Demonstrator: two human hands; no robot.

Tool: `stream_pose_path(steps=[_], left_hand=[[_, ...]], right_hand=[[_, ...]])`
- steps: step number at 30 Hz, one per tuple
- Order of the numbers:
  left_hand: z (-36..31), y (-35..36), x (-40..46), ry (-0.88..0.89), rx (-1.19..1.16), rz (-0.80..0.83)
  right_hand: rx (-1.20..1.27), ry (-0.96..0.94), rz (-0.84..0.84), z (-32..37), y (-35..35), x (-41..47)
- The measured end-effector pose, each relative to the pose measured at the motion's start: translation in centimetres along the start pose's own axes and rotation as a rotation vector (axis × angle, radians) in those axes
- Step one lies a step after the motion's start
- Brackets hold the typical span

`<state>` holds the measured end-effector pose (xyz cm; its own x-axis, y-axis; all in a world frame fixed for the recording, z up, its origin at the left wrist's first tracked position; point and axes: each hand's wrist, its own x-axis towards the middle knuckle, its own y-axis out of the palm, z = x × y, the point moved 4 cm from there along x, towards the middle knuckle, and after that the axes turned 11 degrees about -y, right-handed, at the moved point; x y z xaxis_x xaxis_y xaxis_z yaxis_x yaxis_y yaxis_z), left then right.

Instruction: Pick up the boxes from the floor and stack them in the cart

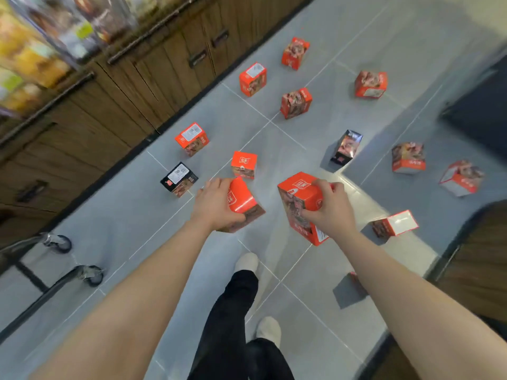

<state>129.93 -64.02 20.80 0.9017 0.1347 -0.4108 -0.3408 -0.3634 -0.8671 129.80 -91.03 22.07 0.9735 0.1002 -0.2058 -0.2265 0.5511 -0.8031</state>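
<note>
My left hand (214, 204) grips a small orange box (242, 202), held above the grey tiled floor. My right hand (327, 208) grips a larger orange box (300, 198) from its right side, also lifted. Several more orange boxes lie scattered on the floor ahead, one just beyond my left hand (244, 163). A black box (179, 179) lies to the left and another black box (346, 146) stands to the right. The cart shows only as a metal frame with castor wheels (61, 243) at the lower left; its basket is out of view.
Dark wooden cabinets (115, 86) run along the left side of the aisle, with shelved goods above. A white-faced box (395, 223) lies near my right arm. A dark fixture (477, 105) and wooden unit border the right. My legs and white shoes (247, 261) stand below.
</note>
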Motion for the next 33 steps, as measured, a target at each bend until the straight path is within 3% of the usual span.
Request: stream_pose_path(steps=[6,13,21,33], left_hand=[[2.9,-9.0,-10.9,-0.045,0.024,-0.139],[9.3,-15.0,-23.2,-0.189,-0.023,-0.29],[18.8,-17.3,-36.1,-0.369,-0.188,-0.443],[36.1,-16.1,-54.6,-0.585,-0.324,-0.493]], right_hand=[[0.029,-0.173,-0.064,8.5,-6.5,-6.6],[0.039,-0.306,-0.005,16.1,-8.7,-12.6],[0.107,-0.483,0.103,25.6,-5.3,-18.4],[0.088,-0.706,0.293,41.7,5.2,-30.5]])
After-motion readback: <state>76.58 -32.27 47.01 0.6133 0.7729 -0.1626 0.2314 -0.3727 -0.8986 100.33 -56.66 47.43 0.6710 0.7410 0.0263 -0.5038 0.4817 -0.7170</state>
